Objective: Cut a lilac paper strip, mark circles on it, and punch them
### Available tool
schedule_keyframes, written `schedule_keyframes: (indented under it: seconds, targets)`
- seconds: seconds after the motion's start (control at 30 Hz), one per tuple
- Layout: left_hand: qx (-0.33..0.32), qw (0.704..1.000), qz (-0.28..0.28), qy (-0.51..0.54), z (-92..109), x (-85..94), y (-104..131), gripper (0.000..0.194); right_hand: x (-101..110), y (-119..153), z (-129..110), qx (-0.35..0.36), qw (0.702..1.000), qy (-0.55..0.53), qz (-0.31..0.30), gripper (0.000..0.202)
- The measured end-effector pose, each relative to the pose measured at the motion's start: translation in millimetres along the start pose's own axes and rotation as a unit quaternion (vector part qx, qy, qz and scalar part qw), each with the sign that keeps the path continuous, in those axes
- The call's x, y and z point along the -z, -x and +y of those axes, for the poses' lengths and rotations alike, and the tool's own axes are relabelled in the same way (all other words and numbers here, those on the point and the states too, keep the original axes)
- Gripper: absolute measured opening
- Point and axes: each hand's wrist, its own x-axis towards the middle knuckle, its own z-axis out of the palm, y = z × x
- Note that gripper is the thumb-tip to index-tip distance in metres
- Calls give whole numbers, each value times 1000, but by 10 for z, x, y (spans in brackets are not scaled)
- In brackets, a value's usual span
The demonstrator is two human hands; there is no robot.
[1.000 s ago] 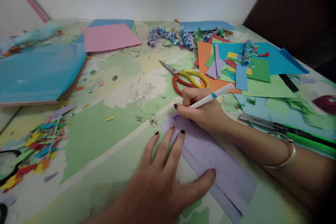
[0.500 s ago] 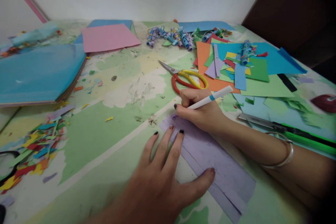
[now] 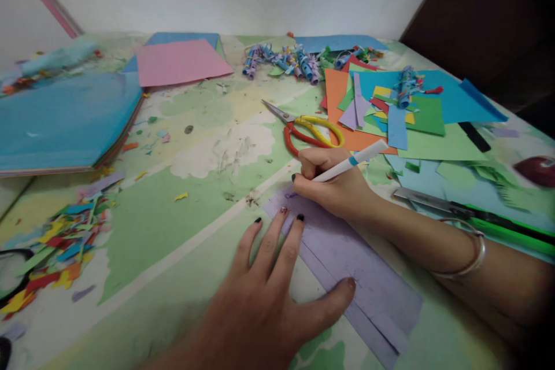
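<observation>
Some left fingers (image 3: 289, 250) across purple paper (image 3: 368, 263) edge; roomy tablecloth (image 3: 165, 225) leftward.

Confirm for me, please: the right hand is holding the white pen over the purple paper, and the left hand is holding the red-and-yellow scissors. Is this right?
Not quite: the left hand isn't holding the scissors, which lie on the table; it rests on the purple paper. The head view shows this. The rest stands.
</observation>
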Motion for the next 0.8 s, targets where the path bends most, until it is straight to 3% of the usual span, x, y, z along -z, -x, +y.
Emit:
schedule_keyframes:
  seconds: [0.47, 0.8]
  targets:
    - [9, 1000, 19, 12, 10, -15, -7, 52, -11, 0, -15, -38, 999, -13, -2, 34]
    - [14, 1000, 22, 13, 32, -25, -5, 57, -15, -1, -30, -45, 999, -7, -7, 34]
